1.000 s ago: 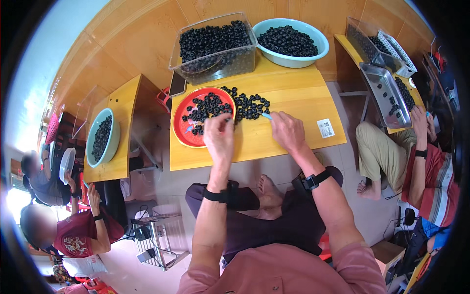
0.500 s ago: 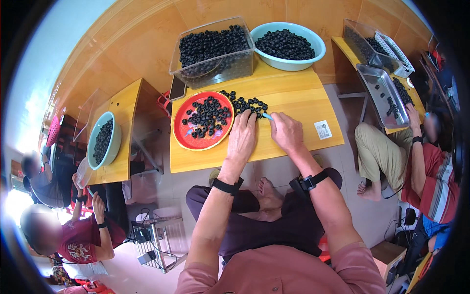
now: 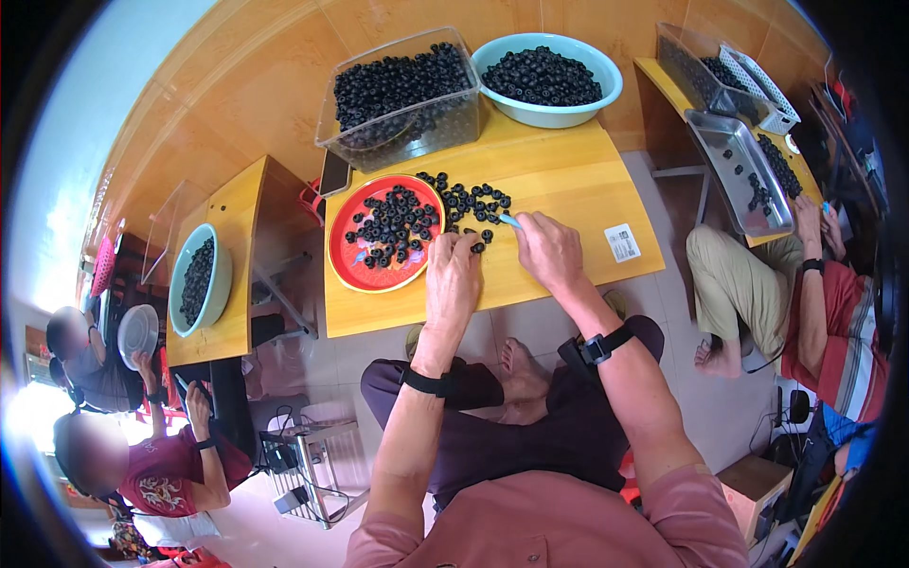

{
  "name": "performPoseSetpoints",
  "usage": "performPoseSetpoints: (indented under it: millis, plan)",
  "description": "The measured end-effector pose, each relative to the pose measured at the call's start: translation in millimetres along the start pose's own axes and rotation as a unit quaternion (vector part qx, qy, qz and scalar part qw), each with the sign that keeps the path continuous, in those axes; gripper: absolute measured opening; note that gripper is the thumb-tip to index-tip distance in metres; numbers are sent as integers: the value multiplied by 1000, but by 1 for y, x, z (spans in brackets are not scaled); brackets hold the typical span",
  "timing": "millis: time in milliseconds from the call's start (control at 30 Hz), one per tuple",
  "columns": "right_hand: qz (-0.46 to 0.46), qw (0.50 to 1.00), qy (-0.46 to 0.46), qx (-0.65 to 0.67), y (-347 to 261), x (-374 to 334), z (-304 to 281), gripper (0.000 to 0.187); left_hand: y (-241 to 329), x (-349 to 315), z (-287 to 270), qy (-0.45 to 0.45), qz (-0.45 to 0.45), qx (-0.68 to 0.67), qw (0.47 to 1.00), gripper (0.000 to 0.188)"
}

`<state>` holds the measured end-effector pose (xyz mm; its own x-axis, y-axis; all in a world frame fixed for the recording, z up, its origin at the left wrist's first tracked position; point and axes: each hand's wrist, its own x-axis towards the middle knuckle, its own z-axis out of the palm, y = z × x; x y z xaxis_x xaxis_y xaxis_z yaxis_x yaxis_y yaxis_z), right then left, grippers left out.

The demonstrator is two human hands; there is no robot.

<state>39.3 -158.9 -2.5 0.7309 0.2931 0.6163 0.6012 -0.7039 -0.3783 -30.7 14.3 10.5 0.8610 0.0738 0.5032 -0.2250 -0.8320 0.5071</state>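
My left hand (image 3: 453,279) rests by the right rim of a round red tray (image 3: 333,244), its fingers curled down. A few small round black pieces (image 3: 477,248) lie against its thumb and fingertips; whether one is pinched is hidden. My right hand (image 3: 551,251) is closed around a slim light-blue tool (image 3: 510,221) whose tip points left toward the pieces. A loose pile of the black pieces (image 3: 473,199) spreads on the wooden table (image 3: 578,189) beyond both hands. Many more lie in the tray (image 3: 393,222).
Behind stand a clear plastic bin (image 3: 407,142) and a light-blue basin (image 3: 544,115), both full of black pieces. A dark phone-like slab (image 3: 335,173) and a white label card (image 3: 622,243) lie on the table. Co-workers sit at side tables, with a basin (image 3: 220,284) and a metal tray (image 3: 772,218).
My left hand has shifted left and slightly nearer me, uncovering a few black pieces. My right hand has moved slightly left with the blue tool. At left, a co-worker's clear round container has lifted.
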Motion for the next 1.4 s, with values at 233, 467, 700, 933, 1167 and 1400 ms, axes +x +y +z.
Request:
performPoseSetpoints:
  millis: [233, 467, 700, 933, 1167, 1400]
  plan:
    - [-7, 1000, 5, -5, 0, 0, 3, 8, -2, 2, 2, -29, 4, -16, 999, 27]
    - [-14, 1000, -4, -4, 0, 0, 3, 8, -5, 3, 10, -14, 26, -40, 999, 22]
    - [-20, 1000, 4, 4, -1, 0, 3, 9, -6, 3, 15, 22, -32, -110, 993, 16]
    - [-29, 1000, 3, 5, 0, -1, 5, 7, 3, 4, 21, 65, -147, -152, 975, 18]
    - [-57, 998, -22, -2, -2, -2, 1, 6, 4, 0, 24, 80, -204, -202, 955, 23]
    - [-101, 994, -30, 14, -8, -2, -5, 10, 6, 1, 27, 100, -202, -246, 943, 28]
